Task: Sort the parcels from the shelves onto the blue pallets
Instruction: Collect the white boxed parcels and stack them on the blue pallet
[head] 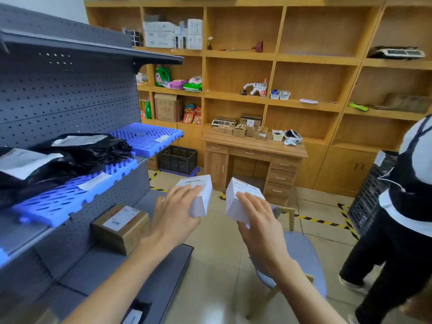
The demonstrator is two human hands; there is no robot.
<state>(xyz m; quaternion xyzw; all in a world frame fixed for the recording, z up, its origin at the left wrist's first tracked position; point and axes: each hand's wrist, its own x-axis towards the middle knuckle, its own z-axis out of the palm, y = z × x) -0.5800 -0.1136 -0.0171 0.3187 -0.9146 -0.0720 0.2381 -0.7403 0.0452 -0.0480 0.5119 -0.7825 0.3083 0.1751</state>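
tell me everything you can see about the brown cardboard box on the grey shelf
The brown cardboard box is a small, closed parcel with a white shipping label stuck on its top, printed with a barcode and a red mark. It looks like plain corrugated card, intact. It sits flat on the lower grey shelf, turned at an angle, below the nearer blue pallet. Neither hand touches it.

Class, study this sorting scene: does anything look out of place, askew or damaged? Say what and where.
Little stands out. The black bag parcels lie crumpled and overlapping on the blue pallet, and one brown box sits skewed on the grey lower shelf, off any pallet. The white boxes in the left hand and right hand look intact.
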